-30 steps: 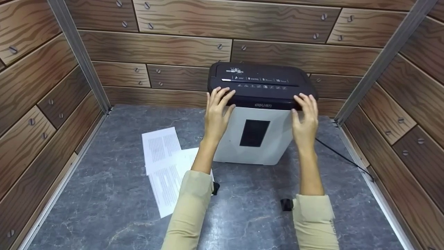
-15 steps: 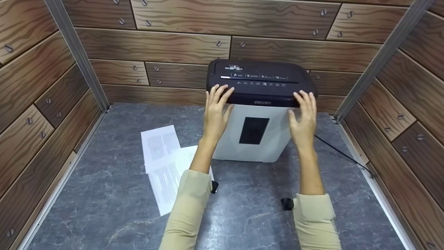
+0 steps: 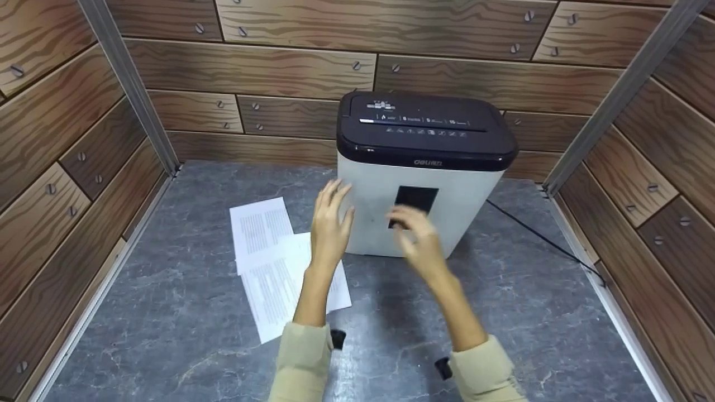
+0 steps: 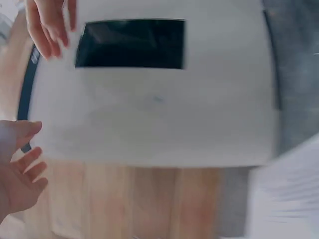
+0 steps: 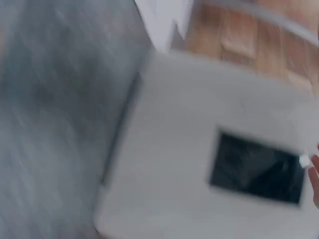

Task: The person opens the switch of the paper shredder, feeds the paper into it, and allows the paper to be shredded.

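Note:
A paper shredder (image 3: 368, 190) with a pale grey bin and a dark top stands upright near the back wall. My left hand (image 3: 329, 229) is in front of its left side, fingers loosely spread and holding nothing. In front of the dark window (image 3: 418, 196), my right hand (image 3: 420, 243) is blurred by motion, fingers relaxed, nothing in them. Several printed paper sheets (image 3: 260, 226) overlap on the floor to the left, partly behind my left forearm. The left wrist view has the left hand (image 4: 20, 169) at its left edge, beside the shredder front (image 4: 159, 119).
A black power cord (image 3: 542, 243) runs from behind the shredder to the right wall's base. Wood-patterned panels (image 3: 279, 67) enclose the back and sides. The grey marbled floor (image 3: 167, 301) spreads around the shredder and papers.
Both hands have left the shredder's top edge and come down toward me. The right hand has swung left across the shredder's front; the left has moved slightly left.

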{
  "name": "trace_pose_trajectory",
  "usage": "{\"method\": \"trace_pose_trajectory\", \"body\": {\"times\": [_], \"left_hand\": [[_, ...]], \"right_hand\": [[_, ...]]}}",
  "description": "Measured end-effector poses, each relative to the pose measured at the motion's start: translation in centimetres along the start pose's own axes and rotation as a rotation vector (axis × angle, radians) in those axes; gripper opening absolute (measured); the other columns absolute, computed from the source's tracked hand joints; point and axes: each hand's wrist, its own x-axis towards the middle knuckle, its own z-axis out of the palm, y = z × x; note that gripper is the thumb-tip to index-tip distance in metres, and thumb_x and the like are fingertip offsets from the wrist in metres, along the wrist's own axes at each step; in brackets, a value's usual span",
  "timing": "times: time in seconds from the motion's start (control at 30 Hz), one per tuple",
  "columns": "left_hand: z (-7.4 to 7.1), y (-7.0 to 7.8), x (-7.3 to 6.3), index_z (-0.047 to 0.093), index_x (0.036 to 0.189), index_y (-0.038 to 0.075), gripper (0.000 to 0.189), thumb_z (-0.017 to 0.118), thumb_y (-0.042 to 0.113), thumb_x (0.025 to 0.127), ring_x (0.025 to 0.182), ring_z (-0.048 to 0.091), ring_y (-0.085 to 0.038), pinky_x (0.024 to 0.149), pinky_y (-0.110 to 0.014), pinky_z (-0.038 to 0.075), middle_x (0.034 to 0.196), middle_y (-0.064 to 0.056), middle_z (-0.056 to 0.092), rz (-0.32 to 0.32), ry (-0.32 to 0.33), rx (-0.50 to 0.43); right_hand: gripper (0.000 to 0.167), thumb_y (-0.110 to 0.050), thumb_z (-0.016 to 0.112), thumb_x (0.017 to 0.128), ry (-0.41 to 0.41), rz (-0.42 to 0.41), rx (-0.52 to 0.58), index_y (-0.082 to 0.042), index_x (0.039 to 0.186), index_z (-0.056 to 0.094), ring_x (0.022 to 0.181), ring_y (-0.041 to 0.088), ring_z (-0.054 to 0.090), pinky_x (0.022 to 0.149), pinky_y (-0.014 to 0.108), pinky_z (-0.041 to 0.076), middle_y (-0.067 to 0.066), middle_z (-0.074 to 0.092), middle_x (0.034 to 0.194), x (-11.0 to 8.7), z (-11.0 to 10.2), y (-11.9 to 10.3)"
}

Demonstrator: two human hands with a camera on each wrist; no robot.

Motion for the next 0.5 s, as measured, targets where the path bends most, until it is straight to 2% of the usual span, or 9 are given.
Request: {"method": "trace_pose_trajectory", "body": {"times": [0.13,0.23,0.33,0.4,0.5], "left_hand": [[-0.5,-2.9,-4.1,0.059,0.117,0.002,0.036,0.066,0.000,0.081,0.120,0.041,-0.032,0.099,-0.041,0.036,0.125,-0.015,0.051,-0.294,-0.001,0.025],[-1.0,-5.4,-6.5,0.058,0.117,-0.001,0.038,0.068,0.004,0.080,0.115,0.044,-0.037,0.096,-0.045,0.037,0.122,-0.019,0.051,-0.523,-0.041,0.120],[-1.8,-7.7,-8.3,0.055,0.119,-0.004,0.045,0.070,0.012,0.079,0.113,0.045,-0.040,0.093,-0.050,0.038,0.121,-0.023,0.051,-0.722,-0.124,0.290],[-2.5,-9.1,-9.3,0.050,0.123,-0.007,0.053,0.070,0.017,0.080,0.115,0.041,-0.044,0.095,-0.055,0.034,0.123,-0.028,0.047,-0.848,-0.190,0.388],[-3.5,-10.8,-10.6,0.038,0.131,-0.010,0.064,0.066,0.021,0.083,0.119,0.032,-0.049,0.096,-0.061,0.027,0.129,-0.035,0.036,-1.014,-0.244,0.482]], "right_hand": [[0.029,0.012,0.062,0.074,-0.263,0.054,0.022,0.000,0.101,0.064,0.099,0.027,0.057,0.091,0.035,0.044,0.011,0.064,0.102,-3.5,5.5,-0.4],[0.024,0.003,0.062,0.079,-0.467,0.085,0.012,-0.001,0.103,0.064,0.100,0.026,0.057,0.091,0.035,0.044,0.010,0.063,0.104,-5.6,8.8,-1.0],[0.027,-0.003,0.061,0.082,-0.657,0.097,-0.035,-0.004,0.109,0.063,0.109,0.025,0.053,0.095,0.036,0.041,0.011,0.059,0.116,-6.9,11.1,-2.2],[0.030,-0.006,0.060,0.084,-0.768,0.082,-0.081,-0.007,0.114,0.062,0.115,0.024,0.049,0.097,0.035,0.039,0.010,0.054,0.125,-7.6,12.0,-2.9],[0.034,-0.010,0.061,0.086,-0.895,0.052,-0.148,-0.011,0.119,0.061,0.121,0.024,0.044,0.099,0.034,0.037,0.009,0.048,0.132,-8.4,12.8,-3.9]]}}
